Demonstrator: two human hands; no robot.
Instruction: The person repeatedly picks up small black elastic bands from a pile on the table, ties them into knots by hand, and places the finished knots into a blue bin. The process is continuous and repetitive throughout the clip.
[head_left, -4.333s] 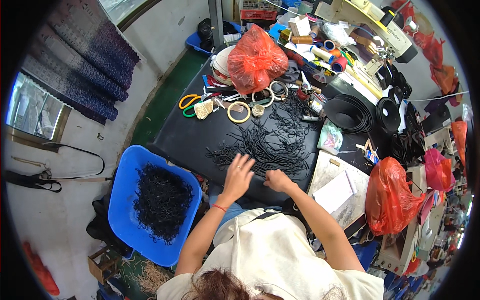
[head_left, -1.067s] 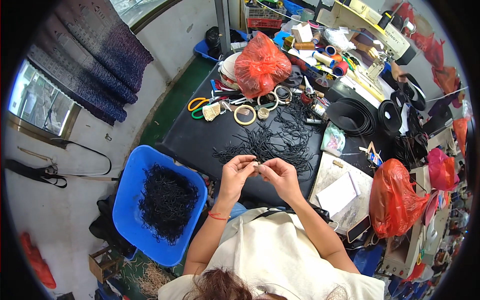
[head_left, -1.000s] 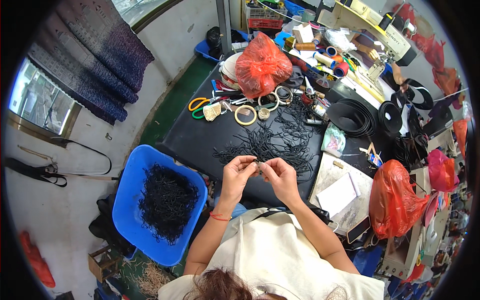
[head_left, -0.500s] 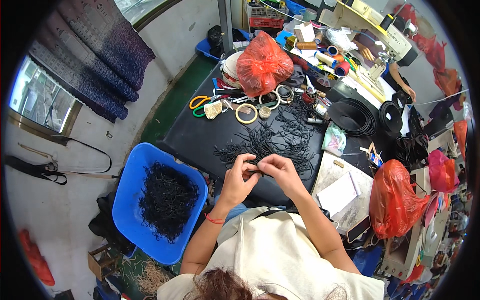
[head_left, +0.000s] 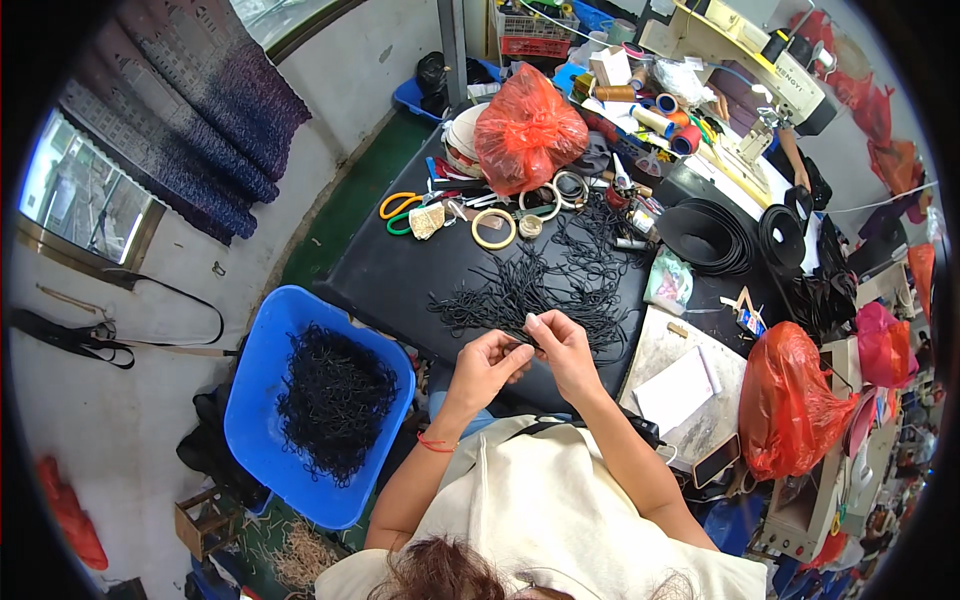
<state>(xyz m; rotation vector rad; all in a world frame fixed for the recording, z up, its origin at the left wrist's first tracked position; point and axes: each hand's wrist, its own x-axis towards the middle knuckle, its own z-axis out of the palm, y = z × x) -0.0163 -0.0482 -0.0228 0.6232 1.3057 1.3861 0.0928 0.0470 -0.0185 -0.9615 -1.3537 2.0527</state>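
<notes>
Just in front of my body, over the near edge of the black table [head_left: 390, 270], my two hands meet with fingertips almost touching. My left hand [head_left: 487, 372] is closed, thumb and forefinger pinched together, a red string round its wrist. Beside it my right hand [head_left: 567, 356] pinches too, its thumb pointing up. Between them is a short piece of thin black cord, mostly hidden by the fingers. Right beyond the fingertips lies a loose pile of black cords [head_left: 520, 288]. At my left stands a blue tub [head_left: 248, 420] holding a heap of looped black cords [head_left: 338, 400].
Scissors [head_left: 400, 205], tape rolls [head_left: 492, 229] and a red plastic bag [head_left: 530, 130] lie at the table's far side. Coiled black strips [head_left: 705, 235], a white pad [head_left: 675, 390], a phone [head_left: 715, 458] and another red bag [head_left: 795, 400] are rightward. Another person's hand shows near a sewing machine [head_left: 790, 85].
Both hands have shifted slightly right. My right hand has turned, its thumb now pointing up, and the dark cord between the fingers shows less. The other person's hand has drawn back.
</notes>
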